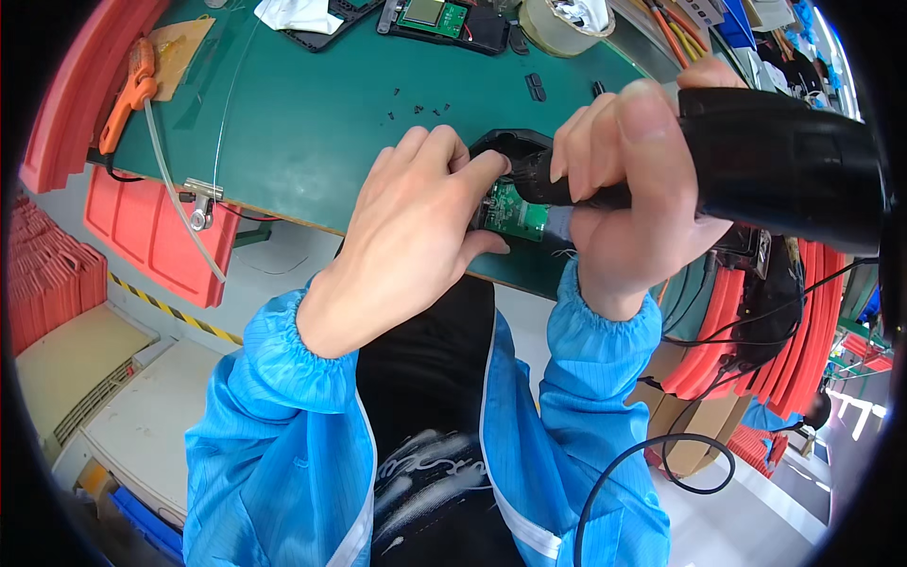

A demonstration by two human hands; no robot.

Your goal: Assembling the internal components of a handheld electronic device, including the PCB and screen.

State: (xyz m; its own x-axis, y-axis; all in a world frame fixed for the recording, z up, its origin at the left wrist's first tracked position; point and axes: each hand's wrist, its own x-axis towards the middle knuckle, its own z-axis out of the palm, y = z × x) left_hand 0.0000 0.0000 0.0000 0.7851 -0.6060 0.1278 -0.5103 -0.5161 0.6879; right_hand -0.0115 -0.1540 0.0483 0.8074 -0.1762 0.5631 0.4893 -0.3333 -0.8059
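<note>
My right hand [633, 180] is closed around a black electric screwdriver [779, 165], which lies tilted with its nose over a black plastic housing [499, 140]. Inside the housing sits a green circuit board [515, 217], partly covered by my hands and the tool. My left hand [402, 227] grips the housing's left side. Its index fingertip is close to the screwdriver's nose, and the thumb lies beside the board. The driver's tip is hidden. Several small dark screws [419, 110] are scattered on the green mat [302, 123] beyond my left hand.
At the far edge are another open housing with a circuit board [436, 17], a round tub [565, 26] and small black parts [536, 87]. An orange-handled tool [128, 94] lies at left. Red trays [156, 236] flank the bench. A black cable [652, 442] loops at lower right.
</note>
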